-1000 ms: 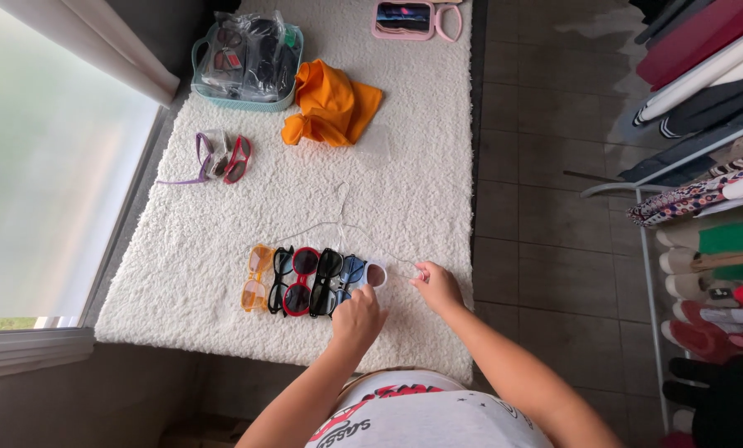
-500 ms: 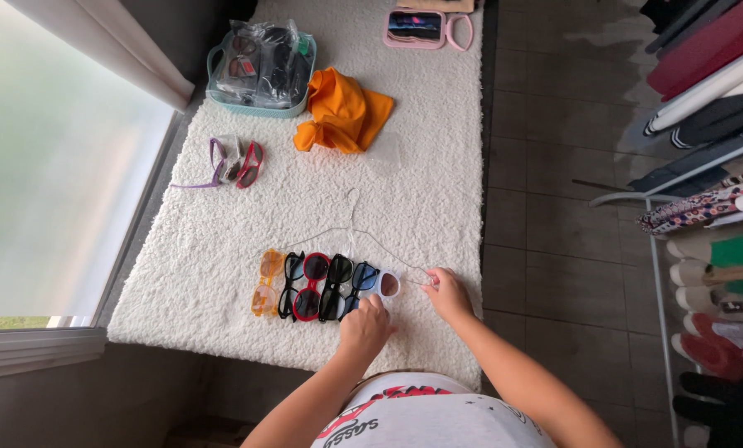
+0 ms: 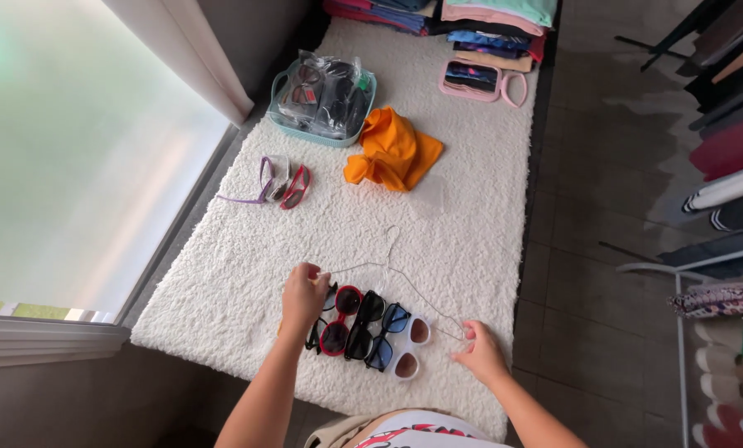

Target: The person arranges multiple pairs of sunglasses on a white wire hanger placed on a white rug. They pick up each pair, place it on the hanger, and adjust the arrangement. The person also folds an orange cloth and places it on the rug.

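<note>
A row of sunglasses lies on a white shaggy rug (image 3: 222, 290): a red pair (image 3: 343, 319), a black pair (image 3: 363, 325), a blue pair (image 3: 386, 336) and a white pair (image 3: 413, 346). A thin wire hanger (image 3: 391, 242) spans the row, its hook pointing away from me. My left hand (image 3: 303, 294) grips the hanger's left end and covers the leftmost pair. The hanger's right corner is pinched by my right hand (image 3: 481, 353), just right of the white pair.
Farther back on the rug are a teal basket (image 3: 282, 124) of bagged glasses, an orange cloth (image 3: 392, 153), a purple and a red pair of sunglasses (image 3: 282, 181) and a pink-framed hand mirror (image 3: 481, 80). Folded clothes (image 3: 471, 17) sit beyond. A window is left; hanging clothes (image 3: 724, 149) are right.
My left hand moved from the right end of the row to its left end. My right hand shifted right to the hanger's corner. The view has pulled back.
</note>
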